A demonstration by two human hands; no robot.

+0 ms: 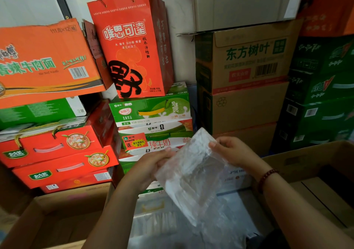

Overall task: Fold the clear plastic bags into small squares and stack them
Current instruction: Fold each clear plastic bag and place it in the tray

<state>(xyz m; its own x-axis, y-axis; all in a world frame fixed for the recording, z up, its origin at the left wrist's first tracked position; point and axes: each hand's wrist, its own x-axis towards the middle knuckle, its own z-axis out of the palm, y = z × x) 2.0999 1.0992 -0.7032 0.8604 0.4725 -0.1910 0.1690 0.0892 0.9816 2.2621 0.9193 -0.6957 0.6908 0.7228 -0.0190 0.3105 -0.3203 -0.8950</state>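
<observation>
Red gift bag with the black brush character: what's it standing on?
The red gift bag stands on a green milk drink carton, itself stacked on a white and green milk carton. The bag's base covers the carton's top, so that surface is hidden.

clear plastic bag (191,170) | crumpled, partly folded | held upright, tilted

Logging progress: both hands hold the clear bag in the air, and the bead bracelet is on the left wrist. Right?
Not quite. The head view shows the bead bracelet on the right wrist. The left hand and right hand do both hold the clear bag in the air.
</observation>
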